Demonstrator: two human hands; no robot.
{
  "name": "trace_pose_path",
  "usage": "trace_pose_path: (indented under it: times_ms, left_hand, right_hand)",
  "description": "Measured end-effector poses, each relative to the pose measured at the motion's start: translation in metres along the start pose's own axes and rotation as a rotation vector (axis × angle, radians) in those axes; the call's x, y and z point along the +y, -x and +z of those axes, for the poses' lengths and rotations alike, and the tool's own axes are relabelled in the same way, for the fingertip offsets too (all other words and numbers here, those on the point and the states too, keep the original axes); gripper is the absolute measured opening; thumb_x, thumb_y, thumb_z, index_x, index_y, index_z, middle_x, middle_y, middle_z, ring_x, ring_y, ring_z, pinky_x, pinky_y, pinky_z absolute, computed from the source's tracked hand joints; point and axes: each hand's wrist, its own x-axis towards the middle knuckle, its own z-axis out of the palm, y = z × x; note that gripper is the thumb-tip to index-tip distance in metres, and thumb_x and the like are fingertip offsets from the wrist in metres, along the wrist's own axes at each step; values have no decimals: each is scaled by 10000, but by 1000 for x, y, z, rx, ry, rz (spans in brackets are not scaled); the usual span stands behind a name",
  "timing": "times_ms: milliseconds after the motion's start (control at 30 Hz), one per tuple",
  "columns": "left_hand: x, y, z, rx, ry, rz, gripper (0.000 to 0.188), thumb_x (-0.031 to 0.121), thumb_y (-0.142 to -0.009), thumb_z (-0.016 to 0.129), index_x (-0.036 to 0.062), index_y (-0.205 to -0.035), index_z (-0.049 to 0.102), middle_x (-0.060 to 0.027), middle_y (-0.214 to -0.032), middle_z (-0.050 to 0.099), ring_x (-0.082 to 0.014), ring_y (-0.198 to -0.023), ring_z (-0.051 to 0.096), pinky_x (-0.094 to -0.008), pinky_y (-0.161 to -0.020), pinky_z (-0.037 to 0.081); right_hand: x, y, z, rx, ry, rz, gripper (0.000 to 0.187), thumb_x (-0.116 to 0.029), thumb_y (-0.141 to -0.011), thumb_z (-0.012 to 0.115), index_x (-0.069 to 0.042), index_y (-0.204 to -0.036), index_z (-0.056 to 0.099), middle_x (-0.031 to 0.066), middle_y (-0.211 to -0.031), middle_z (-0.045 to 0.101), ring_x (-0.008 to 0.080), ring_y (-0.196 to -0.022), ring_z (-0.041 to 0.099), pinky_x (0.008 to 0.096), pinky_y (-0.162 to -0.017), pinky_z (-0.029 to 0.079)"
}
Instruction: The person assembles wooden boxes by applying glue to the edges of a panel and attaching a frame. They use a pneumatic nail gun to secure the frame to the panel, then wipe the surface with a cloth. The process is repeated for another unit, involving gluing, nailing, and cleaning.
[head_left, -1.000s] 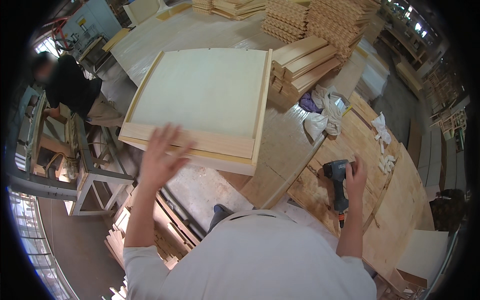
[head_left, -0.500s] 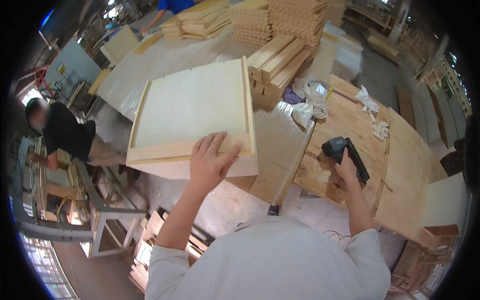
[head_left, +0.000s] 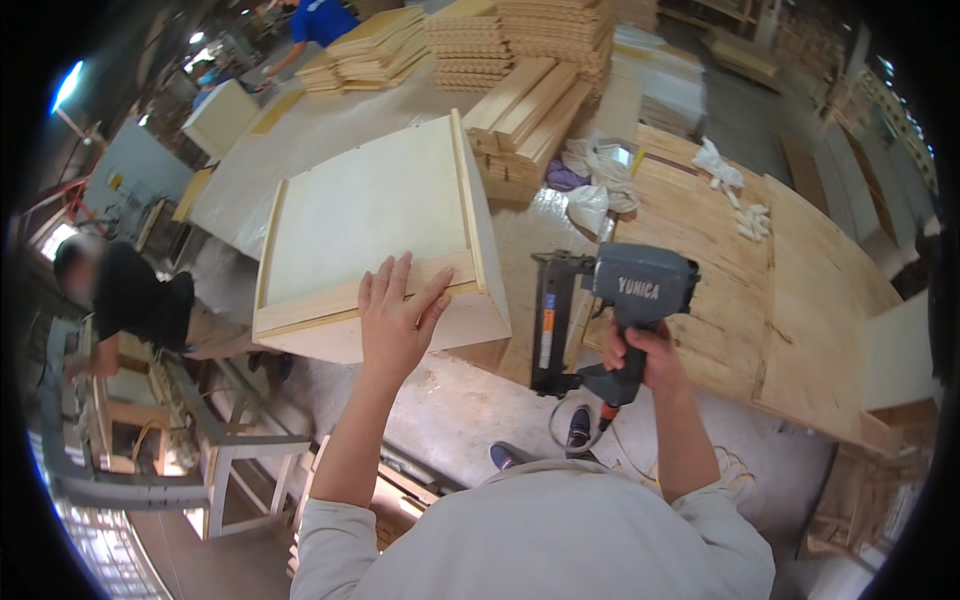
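A pale wooden drawer box (head_left: pixel 365 200) lies on the table's near edge, its flat panel facing up between raised side rails. My left hand (head_left: pixel 393 318) rests spread on the strip along its near edge, fingers apart and palm down. In my right hand (head_left: pixel 648 357) is a dark grey pneumatic nail gun (head_left: pixel 645 285), gripped by the handle with my fingers wrapped round it. Its long magazine points left, toward the box but apart from it. An air hose (head_left: pixel 612 440) hangs from the bottom of the handle.
Wooden slats (head_left: pixel 530 110) are stacked behind the box. Plastic bags (head_left: pixel 600 190) lie beside them, and small white pieces (head_left: pixel 752 222) are on the plywood bench (head_left: pixel 700 290) at right. A co-worker in black (head_left: pixel 150 300) stands at left; another in blue (head_left: pixel 320 20) is far back.
My right hand has lifted the nail gun off the plywood bench and brought it nearer and left. My left hand stays on the box, which appears slightly more tilted.
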Motion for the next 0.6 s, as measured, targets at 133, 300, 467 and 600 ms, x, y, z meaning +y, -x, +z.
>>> trace_pose_path:
  times_ms: [133, 300, 467, 600]
  left_hand:
    - [0, 2, 1, 7, 85, -27, 288, 287, -842, 629, 229, -1119, 680, -144, -1216, 572, -345, -1149, 497, -456, -958, 359]
    - [2, 2, 3, 36, 78, -28, 277, 269, -820, 641, 152, -1068, 681, -137, -1209, 581, -339, -1139, 507, -445, -949, 361]
    - [3, 1, 5, 44, 74, -10, 251, 270, -825, 635, 117, -1022, 664, -140, -1216, 580, -346, -1140, 512, -450, -951, 361]
    - [4, -1, 7, 50, 79, -12, 245, 272, -830, 630, 114, -1015, 663, -146, -1216, 583, -355, -1135, 521, -451, -955, 363]
  right_hand:
    - [17, -30, 7, -146, -65, 133, 444, -204, -810, 596, 38, -1166, 483, 60, -623, 485, 177, -529, 509, 349, -565, 471]
    - [32, -52, -4, -240, -204, 269, 342, -88, -833, 538, 31, -1153, 549, 47, -603, 500, 149, -534, 488, 301, -516, 411]
    - [34, -66, -12, -301, -199, 315, 325, -73, -838, 540, 29, -1146, 564, 50, -601, 506, 141, -530, 487, 295, -512, 417]
    - [31, -71, -21, -374, -131, 341, 444, -129, -806, 540, 70, -1198, 474, 58, -607, 480, 166, -535, 512, 317, -553, 451]
